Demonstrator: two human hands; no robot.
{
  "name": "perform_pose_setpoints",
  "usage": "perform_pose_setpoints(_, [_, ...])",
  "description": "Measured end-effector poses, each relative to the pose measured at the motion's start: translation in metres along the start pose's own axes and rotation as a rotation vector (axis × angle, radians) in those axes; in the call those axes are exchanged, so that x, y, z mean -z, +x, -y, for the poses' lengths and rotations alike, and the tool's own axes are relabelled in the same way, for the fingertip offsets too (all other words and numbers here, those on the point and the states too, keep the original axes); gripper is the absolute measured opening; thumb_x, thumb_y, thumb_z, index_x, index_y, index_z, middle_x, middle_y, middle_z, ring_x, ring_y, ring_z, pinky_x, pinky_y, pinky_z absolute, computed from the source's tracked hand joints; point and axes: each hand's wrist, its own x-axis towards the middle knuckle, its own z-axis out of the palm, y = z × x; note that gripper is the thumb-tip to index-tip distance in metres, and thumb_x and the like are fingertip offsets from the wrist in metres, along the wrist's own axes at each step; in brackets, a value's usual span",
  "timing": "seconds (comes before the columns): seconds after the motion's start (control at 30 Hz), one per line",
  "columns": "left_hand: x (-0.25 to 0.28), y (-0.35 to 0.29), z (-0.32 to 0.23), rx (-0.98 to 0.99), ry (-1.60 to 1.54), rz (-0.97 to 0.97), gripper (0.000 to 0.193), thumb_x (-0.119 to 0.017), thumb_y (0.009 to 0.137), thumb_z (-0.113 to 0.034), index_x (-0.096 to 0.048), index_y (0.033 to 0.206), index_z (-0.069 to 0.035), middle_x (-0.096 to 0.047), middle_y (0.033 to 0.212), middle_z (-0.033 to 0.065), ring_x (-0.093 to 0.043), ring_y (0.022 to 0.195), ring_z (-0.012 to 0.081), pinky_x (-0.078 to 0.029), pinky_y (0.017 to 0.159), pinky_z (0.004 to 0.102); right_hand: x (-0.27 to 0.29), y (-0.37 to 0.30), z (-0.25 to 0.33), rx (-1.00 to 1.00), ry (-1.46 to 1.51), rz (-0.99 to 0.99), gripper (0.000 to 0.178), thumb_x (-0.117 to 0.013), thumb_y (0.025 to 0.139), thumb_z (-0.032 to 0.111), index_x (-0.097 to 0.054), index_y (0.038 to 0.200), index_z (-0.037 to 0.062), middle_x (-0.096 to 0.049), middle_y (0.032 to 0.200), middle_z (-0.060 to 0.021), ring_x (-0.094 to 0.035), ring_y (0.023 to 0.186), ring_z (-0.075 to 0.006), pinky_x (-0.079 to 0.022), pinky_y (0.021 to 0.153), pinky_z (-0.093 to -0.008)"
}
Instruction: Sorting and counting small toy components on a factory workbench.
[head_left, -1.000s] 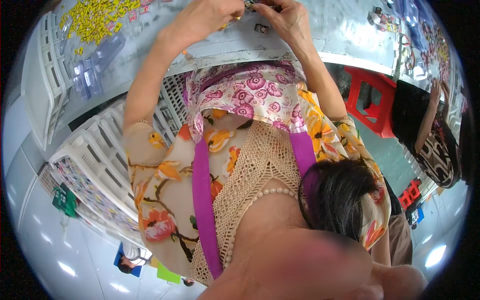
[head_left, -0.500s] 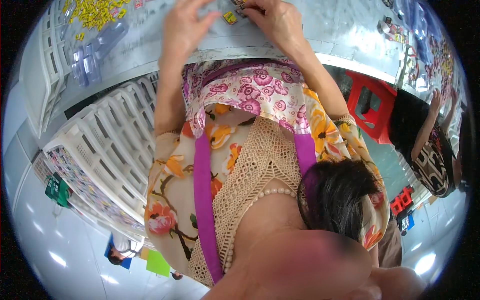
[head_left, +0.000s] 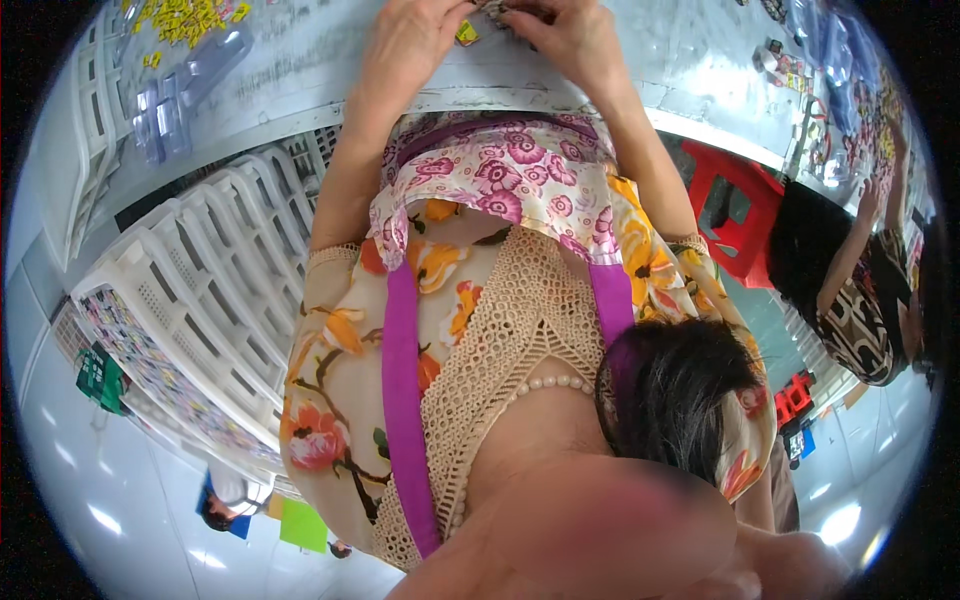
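Note:
At the far side of the table, my left hand (head_left: 415, 42) and my right hand (head_left: 572, 42) come close together at the top edge of the view. The fingertips of both are closed around small dark and silvery items (head_left: 491, 11) too small and cut off to name. A little yellow packet (head_left: 466, 33) with a coloured print lies on the table just below the left fingertips. To the left is a heap of similar small yellow packets (head_left: 185, 18), with clear bluish plastic trays (head_left: 165, 118) beside it.
White plastic baskets (head_left: 190, 240) stand in a row at the left below the table (head_left: 300, 70). A red stool (head_left: 735, 215) is at the right, near another person's arm (head_left: 850, 250). More plastic trays (head_left: 830, 60) and small packets are at the far right.
My left hand has moved right and come in beside the right hand, its spread fingers now closed. My right hand has stayed about in place, over the small items.

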Motion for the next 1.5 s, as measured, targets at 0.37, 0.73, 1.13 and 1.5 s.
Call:
perform_pose_setpoints(0.37, [-0.014, 0.006, 0.014, -0.050, 0.021, -0.042, 0.021, -0.063, 0.092, 0.001, -0.075, 0.110, 0.000, -0.064, 0.088, 0.0183, -0.065, 0.082, 0.0364, -0.051, 0.073, 0.0415, -0.031, 0.002, -0.008, 0.340, -0.559, -0.080, 0.011, -0.067, 0.088, 0.012, -0.070, 0.093, 0.0028, -0.070, 0.083, -0.0220, -0.068, 0.074, -0.0417, -0.053, 0.067, -0.0503])
perform_pose_setpoints(0.73, [-0.004, -0.013, 0.002, 0.041, -0.097, 0.023, 0.023, -0.070, 0.092, -0.003, -0.073, 0.115, 0.001, -0.064, 0.093, 0.0152, -0.065, 0.078, 0.0287, -0.051, 0.070, 0.0373, 0.020, -0.012, -0.015, 0.042, 0.419, 0.157, 0.032, -0.054, 0.100, 0.006, -0.061, 0.131, 0.0012, -0.071, 0.110, -0.0080, -0.066, 0.090, -0.0196, -0.053, 0.079, -0.0350])
perform_pose_setpoints(1.13, [-0.008, -0.025, 0.032, 0.349, -0.629, -0.036, 0.029, -0.058, 0.097, 0.002, -0.064, 0.125, -0.001, -0.066, 0.101, 0.0050, -0.065, 0.083, 0.0146, -0.051, 0.071, 0.0260, 0.013, -0.014, -0.038, -0.001, 0.625, 0.196, 0.029, -0.058, 0.105, 0.012, -0.064, 0.132, 0.0029, -0.072, 0.110, -0.0036, -0.061, 0.082, -0.0117, -0.051, 0.075, -0.0268])
perform_pose_setpoints(1.5, [-0.013, -0.032, 0.054, 0.447, -1.171, -0.180, 0.027, -0.061, 0.101, -0.001, -0.059, 0.128, -0.003, -0.067, 0.102, 0.0055, -0.069, 0.091, 0.0179, -0.056, 0.076, 0.0295, -0.003, -0.018, -0.006, 0.210, -0.092, -0.068, 0.034, -0.076, 0.088, 0.010, -0.071, 0.121, 0.0041, -0.074, 0.099, -0.0151, -0.070, 0.081, -0.0268, -0.056, 0.071, -0.0355])
